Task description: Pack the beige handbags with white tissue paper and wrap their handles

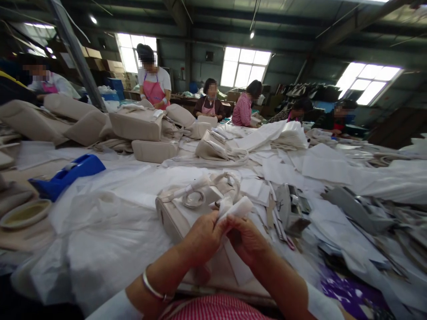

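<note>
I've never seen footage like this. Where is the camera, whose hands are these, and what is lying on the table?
There is no machine here. One camera sits on a person's head and looks forward and down, so the two bare hands at the bottom edge are the wearer's own. The left hand, with a bangle on its wrist, and the right hand together pinch a piece of white paper above a beige handbag. To the left lies a blue tape dispenser. Farther back are more beige bags and loose white sheets. Other workers are at the far side.
</note>
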Motion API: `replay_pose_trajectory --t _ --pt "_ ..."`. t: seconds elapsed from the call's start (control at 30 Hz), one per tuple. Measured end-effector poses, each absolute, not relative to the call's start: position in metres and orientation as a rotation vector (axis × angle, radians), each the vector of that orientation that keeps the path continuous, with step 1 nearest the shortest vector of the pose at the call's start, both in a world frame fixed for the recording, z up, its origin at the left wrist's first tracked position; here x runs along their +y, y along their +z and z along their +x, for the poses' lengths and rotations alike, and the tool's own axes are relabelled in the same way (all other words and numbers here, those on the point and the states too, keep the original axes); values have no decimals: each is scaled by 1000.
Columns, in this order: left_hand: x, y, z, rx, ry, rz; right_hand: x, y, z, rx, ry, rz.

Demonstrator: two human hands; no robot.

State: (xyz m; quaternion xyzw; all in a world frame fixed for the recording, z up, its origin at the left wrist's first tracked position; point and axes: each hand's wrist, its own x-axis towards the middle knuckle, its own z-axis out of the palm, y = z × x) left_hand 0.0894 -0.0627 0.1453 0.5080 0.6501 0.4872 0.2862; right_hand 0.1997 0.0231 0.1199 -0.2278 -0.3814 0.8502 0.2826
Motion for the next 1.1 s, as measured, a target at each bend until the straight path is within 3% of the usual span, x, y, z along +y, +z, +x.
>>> replay_pose_trajectory --t 0.43,0.83,1.1 --pt "-66 144 92 1533 1303 843 8 128 193 -777 2302 -604" --pt "-72 150 93 1779 1335 1019 6 123 200 -613 2326 -619" --pt "-64 143 91 1663 1225 1064 15 130 214 -1070 2278 -733"
